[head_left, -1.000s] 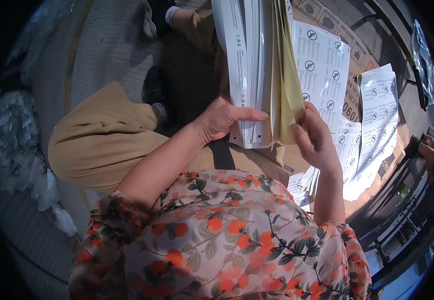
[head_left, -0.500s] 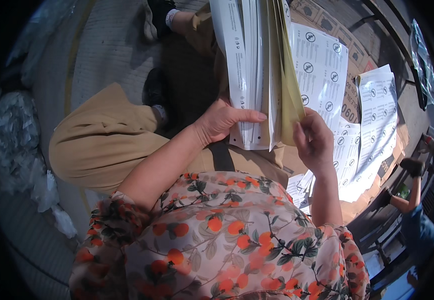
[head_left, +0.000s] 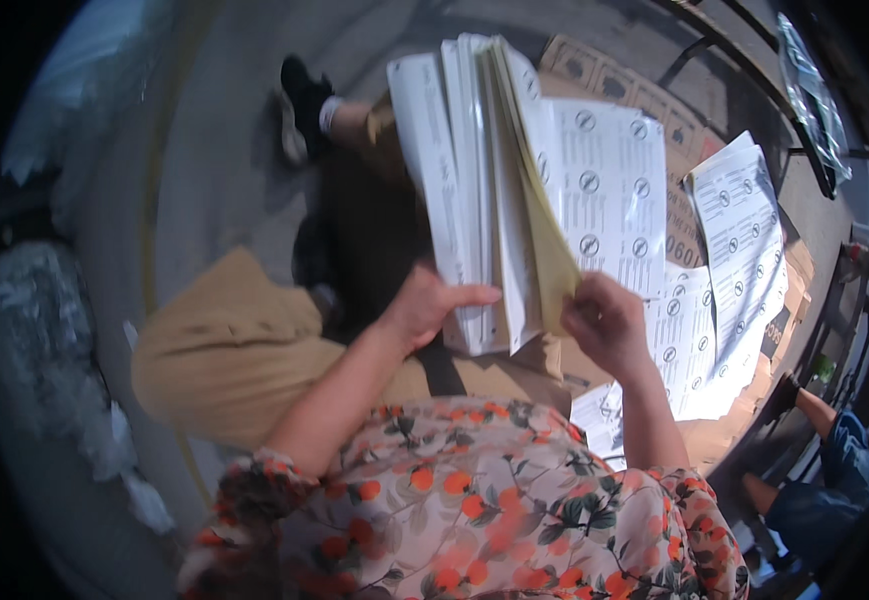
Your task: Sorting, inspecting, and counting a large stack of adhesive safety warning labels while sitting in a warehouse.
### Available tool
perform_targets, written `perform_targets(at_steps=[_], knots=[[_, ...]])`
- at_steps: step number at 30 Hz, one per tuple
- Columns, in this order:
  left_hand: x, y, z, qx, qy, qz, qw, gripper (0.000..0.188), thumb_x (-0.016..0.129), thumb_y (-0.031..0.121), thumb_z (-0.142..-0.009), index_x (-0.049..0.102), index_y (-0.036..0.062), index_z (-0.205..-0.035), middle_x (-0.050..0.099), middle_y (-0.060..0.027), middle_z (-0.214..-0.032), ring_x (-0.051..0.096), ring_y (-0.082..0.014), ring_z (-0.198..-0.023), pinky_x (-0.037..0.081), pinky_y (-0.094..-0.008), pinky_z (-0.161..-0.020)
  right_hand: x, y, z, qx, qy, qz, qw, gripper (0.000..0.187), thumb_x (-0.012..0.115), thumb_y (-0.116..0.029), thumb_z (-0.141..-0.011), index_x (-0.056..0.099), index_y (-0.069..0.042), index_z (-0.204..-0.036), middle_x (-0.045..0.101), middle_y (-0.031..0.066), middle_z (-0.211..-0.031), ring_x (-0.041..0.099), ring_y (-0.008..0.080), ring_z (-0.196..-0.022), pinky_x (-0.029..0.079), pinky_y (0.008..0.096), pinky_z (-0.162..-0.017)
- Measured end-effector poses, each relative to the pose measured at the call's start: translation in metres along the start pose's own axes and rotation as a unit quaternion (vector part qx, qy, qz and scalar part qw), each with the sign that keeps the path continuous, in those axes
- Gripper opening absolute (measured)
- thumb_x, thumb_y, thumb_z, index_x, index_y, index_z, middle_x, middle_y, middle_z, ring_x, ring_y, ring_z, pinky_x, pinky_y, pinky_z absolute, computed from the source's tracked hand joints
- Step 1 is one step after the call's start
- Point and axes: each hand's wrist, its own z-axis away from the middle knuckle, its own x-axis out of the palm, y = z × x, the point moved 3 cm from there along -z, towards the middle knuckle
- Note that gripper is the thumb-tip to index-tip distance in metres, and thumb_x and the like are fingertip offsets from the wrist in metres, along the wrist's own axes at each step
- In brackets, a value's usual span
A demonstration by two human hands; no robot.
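A thick bundle of white printed sheets (head_left: 442,190) stands tilted over my lap, its lower edges toward me. My left hand (head_left: 422,308) is closed round the bundle's lower left side, with the thumb lying across the front. At the bundle's right side, a yellowish sheet (head_left: 546,255) bends outward from the white ones. My right hand (head_left: 609,325) pinches the lower right edge of that yellowish sheet, fingers curled in. Just beyond it, flat label sheets (head_left: 609,150) with round black symbols lie on printed cardboard (head_left: 692,155).
More label sheets (head_left: 739,235) lie fanned at the right. A dark metal frame (head_left: 729,65) with clear plastic hanging from it runs along the upper right. Clear plastic bags (head_left: 49,330) are heaped at the left. Another person's legs (head_left: 834,470) show at the lower right.
The whole view has shifted, so the bundle and both hands sit lower in the picture. My right hand's fingers have curled tighter at the yellowish sheet's edge. My left hand keeps its hold.
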Motion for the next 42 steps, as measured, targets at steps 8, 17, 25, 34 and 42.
perform_targets(at_steps=[8,17,25,34,42], knots=[[0.055,0.102,0.045,0.499,0.242,-0.500,0.665,0.044,0.066,0.001,-0.078,0.050,-0.0016,-0.120,0.057,-0.0142,-0.110,0.056,-0.0230,-0.103,0.045,-0.0317,-0.089,-0.014,0.011,0.007,0.094,-0.011,-0.108,0.990,0.012,0.063,-0.005,-0.073,0.052,0.001,-0.075,0.052,0.0072,-0.067,0.050,0.0119,-0.060,0.041,0.0250,-0.054],[0.098,0.043,-0.009,0.031,-0.004,-0.071,0.997,0.066,0.057,0.024,-0.090,0.022,-0.0068,-0.137,0.041,-0.0170,-0.127,0.053,-0.0223,-0.105,0.049,-0.0356,-0.087,-0.025,0.000,0.011,0.071,0.107,-0.210,0.969,0.015,0.062,-0.004,-0.075,0.049,-0.002,-0.069,0.044,-0.0009,-0.060,0.040,0.0061,-0.058,0.035,0.0231,-0.050],[0.101,0.068,-0.042,-0.055,0.004,-0.266,0.962,0.049,0.064,0.030,-0.084,0.050,-0.0074,-0.112,0.060,-0.0129,-0.098,0.061,-0.0194,-0.086,0.051,-0.0291,-0.065,0.000,-0.035,-0.004,-0.143,0.115,-0.035,0.982,0.019,0.065,-0.015,-0.075,0.055,-0.006,-0.087,0.054,0.0142,-0.070,0.056,0.0332,-0.065,0.046,0.0407,-0.057],[0.090,0.073,-0.027,0.042,-0.011,-0.184,0.982,0.041,0.051,-0.008,-0.076,0.045,-0.0077,-0.116,0.058,-0.0166,-0.111,0.059,-0.0228,-0.098,0.048,-0.0315,-0.083,-0.038,-0.008,-0.012,0.012,-0.022,-0.289,0.957,0.055,0.069,-0.038,-0.079,0.054,-0.009,-0.123,0.062,0.0099,-0.102,0.057,0.0161,-0.083,0.046,0.0295,-0.075],[0.146,0.140,0.026,0.102,-0.090,-0.224,0.965,0.040,0.059,-0.001,-0.066,0.057,-0.0093,-0.105,0.063,-0.0158,-0.099,0.063,-0.0242,-0.087,0.049,-0.0313,-0.079,-0.076,0.157,-0.019,0.267,0.216,-0.241,0.908,0.083,0.063,-0.054,-0.077,0.038,0.003,-0.131,0.052,0.0235,-0.121,0.055,0.0278,-0.107,0.046,0.0344,-0.089]])
